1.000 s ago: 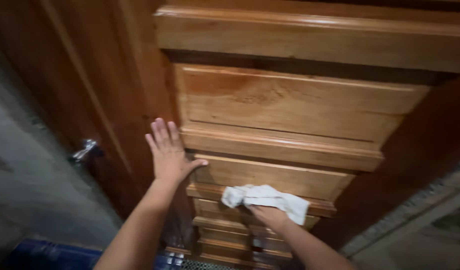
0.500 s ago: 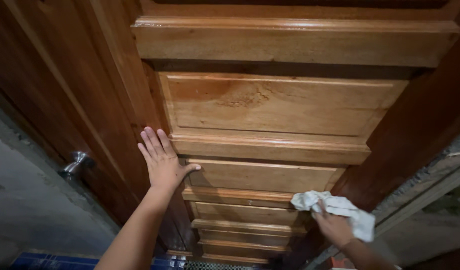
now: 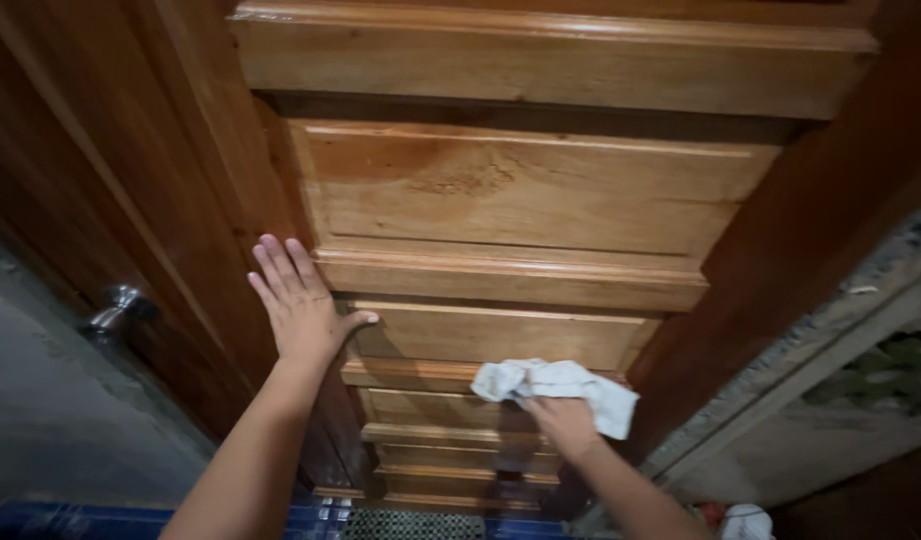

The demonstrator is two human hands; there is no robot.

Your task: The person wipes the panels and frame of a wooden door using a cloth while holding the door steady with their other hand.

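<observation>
Wiping down the wooden door [image 3: 521, 190] looks to be the step in hand, with the person bent over it and working low on its paneled face. The right hand [image 3: 564, 425] has its fingers closed around a crumpled white cloth [image 3: 556, 385], which is pressed against one of the lower horizontal rails, near the middle of the door's width. The left hand [image 3: 299, 305] lies flat on the darker upright stile at the door's left edge, fingers spread wide and straight, thumb hooked out toward the panel, holding nothing; it seems to be bracing the door so it does not swing under the rubbing. A metal door knob [image 3: 116, 310] sticks out further left, well apart from both hands. By my reckoning, the next stroke calls for firm, even pressure along the rail, with the cloth bunched so it reaches into the groove where the rail meets the recessed panel, and the bracing palm kept planted. Below, a strip of blue tiled floor [image 3: 51, 520] shows at the foot of the door, and a rough concrete edge [image 3: 811, 350] runs along the right.
</observation>
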